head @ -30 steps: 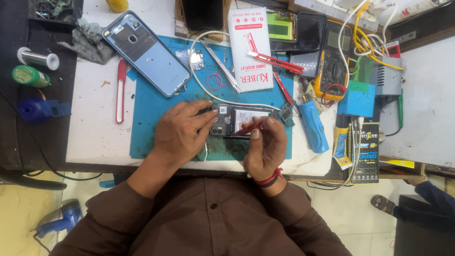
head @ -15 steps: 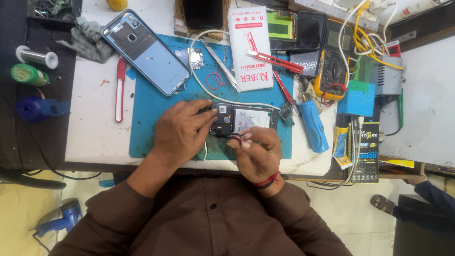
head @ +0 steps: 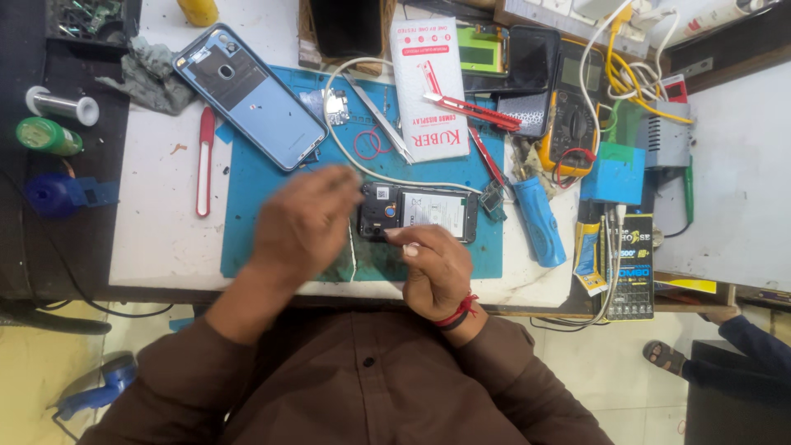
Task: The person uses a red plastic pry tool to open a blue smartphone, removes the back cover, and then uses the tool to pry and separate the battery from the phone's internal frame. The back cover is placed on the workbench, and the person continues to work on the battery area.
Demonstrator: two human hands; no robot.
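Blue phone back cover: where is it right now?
Head view: the blue back cover lies tilted at the teal mat's upper-left corner, right of the red tool, beyond the left hand.

Single view: head-worn camera, looking almost straight down from above the person's chest onto a workbench. Range: moderately near. The left hand (head: 306, 221) and right hand (head: 434, 268) sit just below frame centre; the blue work mat (head: 264, 206) extends beyond both hands. Brown-shirted torso fills the lower edge; floor shows at both lower corners.
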